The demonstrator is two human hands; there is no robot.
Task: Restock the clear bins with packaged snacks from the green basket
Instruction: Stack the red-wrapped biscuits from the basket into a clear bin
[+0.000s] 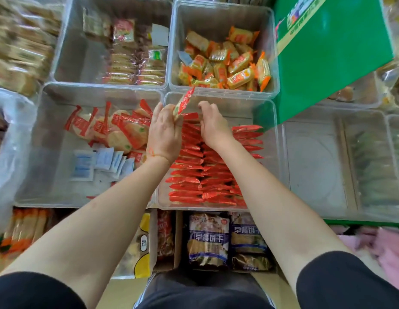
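While both hands hover over the middle clear bin [269,152], there's not much elbow room here: bins sit rim to rim on every side, and the green basket [332,63] is tilted up at the bin's far right corner, so its edge hangs right over that rim. The open space in this bin is at the far end, beyond the hands, and a strip along the right wall; the near end is packed tight.

The left hand [164,134] has its fingers curled round a red-wrapped snack pack [183,103], pinching it at the lower end so the pack sticks up at a slant toward the far rim. The right hand [213,123] is knuckles up with fingers bent downward onto the red packs [194,175] in the bin; can't really tell if it's gripping one or just pressing on them.

Those packs are shiny red wrappers standing on edge in two neat rows running from the near wall up to the hands. The held one shows a pale biscuit through a clear patch.

The bin to the left [29,170] has bigger red-striped round crackers plus some small white-and-blue sachets [98,162]. The far bin [225,10] holds a loose heap of yellow-and-orange packs [229,65]. The right bin [316,157] looks mostly bare at the bottom. Blue-labelled bags [208,237] sit below the near rim.
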